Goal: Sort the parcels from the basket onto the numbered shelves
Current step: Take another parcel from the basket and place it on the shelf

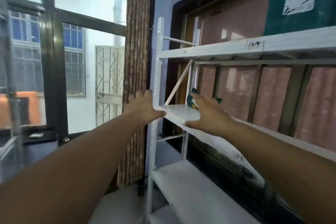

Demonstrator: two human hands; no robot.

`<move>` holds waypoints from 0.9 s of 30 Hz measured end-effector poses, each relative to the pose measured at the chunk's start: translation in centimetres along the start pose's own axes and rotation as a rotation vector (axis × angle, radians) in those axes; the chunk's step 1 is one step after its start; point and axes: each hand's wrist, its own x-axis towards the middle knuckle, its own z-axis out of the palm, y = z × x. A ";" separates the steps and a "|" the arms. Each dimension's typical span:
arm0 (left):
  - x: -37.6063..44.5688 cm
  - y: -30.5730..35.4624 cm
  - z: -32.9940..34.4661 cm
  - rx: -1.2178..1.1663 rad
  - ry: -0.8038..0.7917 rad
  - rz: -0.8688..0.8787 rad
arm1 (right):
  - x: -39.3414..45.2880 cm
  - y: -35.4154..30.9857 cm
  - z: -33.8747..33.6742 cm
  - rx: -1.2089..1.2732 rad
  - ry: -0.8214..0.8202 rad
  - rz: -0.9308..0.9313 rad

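A white metal rack [160, 56] stands against the right wall, with handwritten number tags on its shelf edges [255, 45]. A small teal parcel [191, 96] lies at the left end of the middle shelf [180, 112]. My right hand [206, 114] reaches over that shelf with straight, spread fingers; the fingertips are at the small parcel and hide most of it. My left hand [144, 106] is stretched out flat at the rack's front left post, thumb at the shelf corner. A large teal parcel [276, 16] with a white label stands on the top shelf.
A rolled patterned curtain [137, 63] hangs just left of the rack. Dark-framed windows [54, 71] fill the left side. A lower white shelf [183, 183] sits below my arms. Pink curtained panels [272, 96] back the rack.
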 end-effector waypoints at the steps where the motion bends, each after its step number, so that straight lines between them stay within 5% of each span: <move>1: -0.4 -1.3 1.0 0.002 -0.013 -0.020 | 0.1 -0.1 1.7 0.013 -0.021 -0.008; 11: -6.4 -15.1 16.5 0.017 -0.233 -0.316 | -1.3 -1.0 21.9 0.063 -0.344 -0.027; 27: -27.2 -37.4 38.6 0.132 -0.554 -0.741 | -16.6 -3.8 55.6 0.109 -0.897 -0.008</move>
